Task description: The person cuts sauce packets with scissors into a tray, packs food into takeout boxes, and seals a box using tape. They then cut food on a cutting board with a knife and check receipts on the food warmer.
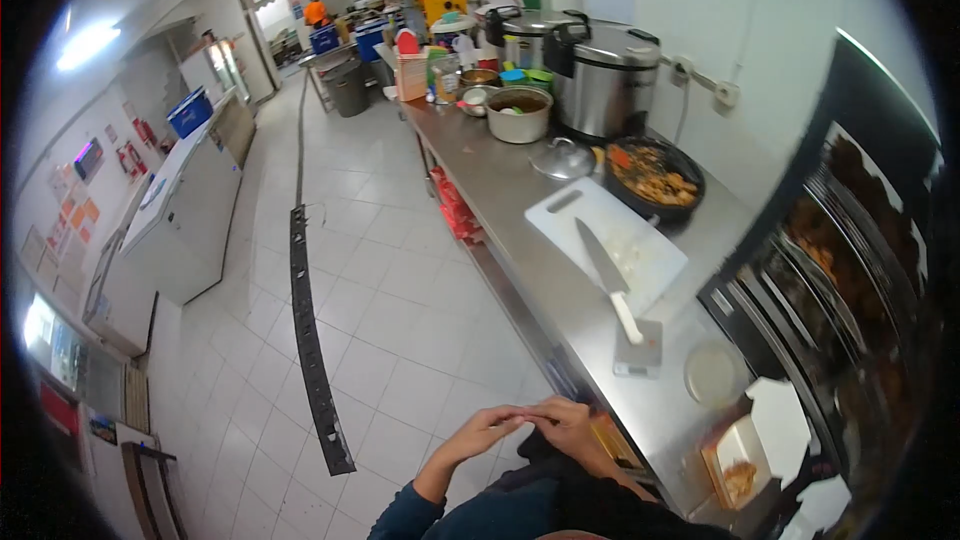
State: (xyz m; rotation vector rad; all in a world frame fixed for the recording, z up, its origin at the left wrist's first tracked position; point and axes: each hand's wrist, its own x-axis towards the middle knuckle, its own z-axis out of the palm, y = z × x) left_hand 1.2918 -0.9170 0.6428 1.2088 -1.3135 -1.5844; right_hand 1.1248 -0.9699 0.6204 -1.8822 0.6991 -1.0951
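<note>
Bending inward near the counter point(560, 290), both hands point(568, 426) touch.

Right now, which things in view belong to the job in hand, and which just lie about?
Likely in the job:
Left hand and right hand, touching; anything held is unclear
Chef's knife
White cutting board with pale scraps
Digital kitchen scale

Likely just lying about:
Metal pot lid
Black floor strip
Grey trash bin

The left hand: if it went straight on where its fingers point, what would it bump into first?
Likely the right hand, as the left hand points toward it; the two seem to touch, though depth is unclear.
</note>
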